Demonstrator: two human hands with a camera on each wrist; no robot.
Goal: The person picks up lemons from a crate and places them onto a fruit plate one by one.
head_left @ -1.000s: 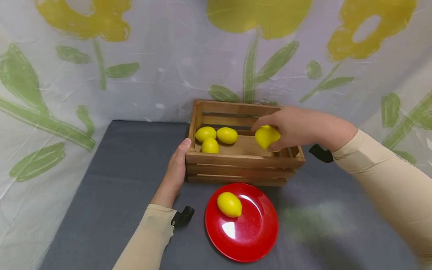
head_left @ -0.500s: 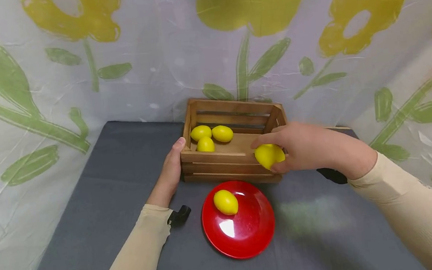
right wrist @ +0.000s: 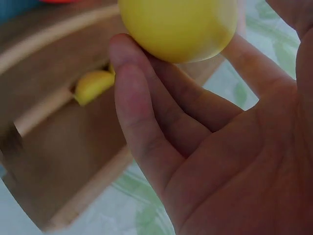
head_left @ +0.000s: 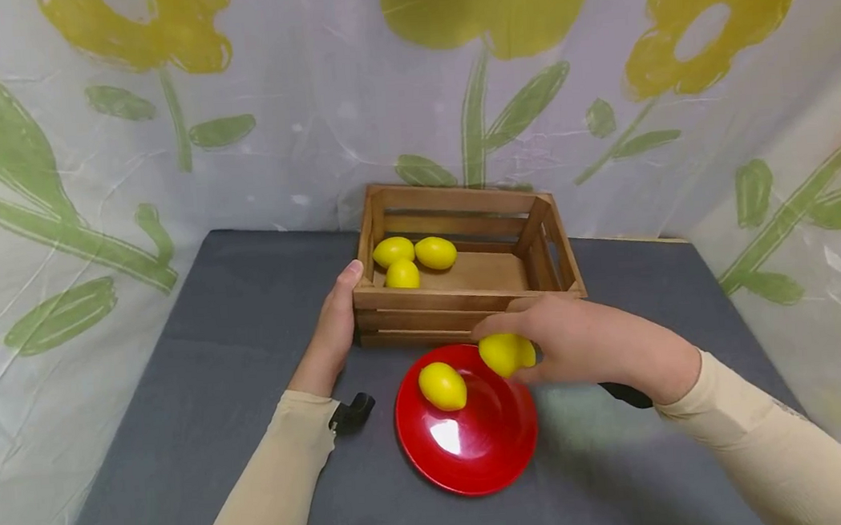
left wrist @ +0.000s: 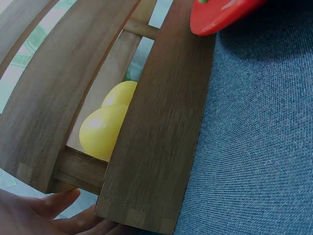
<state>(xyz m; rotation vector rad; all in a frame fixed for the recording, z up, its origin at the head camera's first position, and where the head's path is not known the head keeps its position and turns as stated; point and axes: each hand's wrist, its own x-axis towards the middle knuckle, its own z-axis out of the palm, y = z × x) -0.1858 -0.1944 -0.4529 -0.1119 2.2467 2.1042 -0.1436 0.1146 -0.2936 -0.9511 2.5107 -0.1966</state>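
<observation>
My right hand (head_left: pixel 577 333) pinches a lemon (head_left: pixel 506 354) between thumb and fingers, over the upper right rim of the red plate (head_left: pixel 469 472). The lemon (right wrist: pixel 181 24) fills the top of the right wrist view. On the plate lies another lemon (head_left: pixel 442 386). My left hand (head_left: pixel 332 324) rests against the left end of the slatted wooden crate (head_left: pixel 459 302), thumb at its rim; in the left wrist view some fingertips are hidden behind the crate. Inside the crate's left part sit three lemons (head_left: pixel 402 274).
A dark grey cloth covers the table (head_left: pixel 250 305). Behind it hangs a pale curtain (head_left: pixel 296 125) printed with yellow flowers and green leaves. The plate stands just in front of the crate.
My right hand has carried the lemon out of the crate's right part, over its front wall and toward me, to above the plate. My left hand has stayed at the crate's left end.
</observation>
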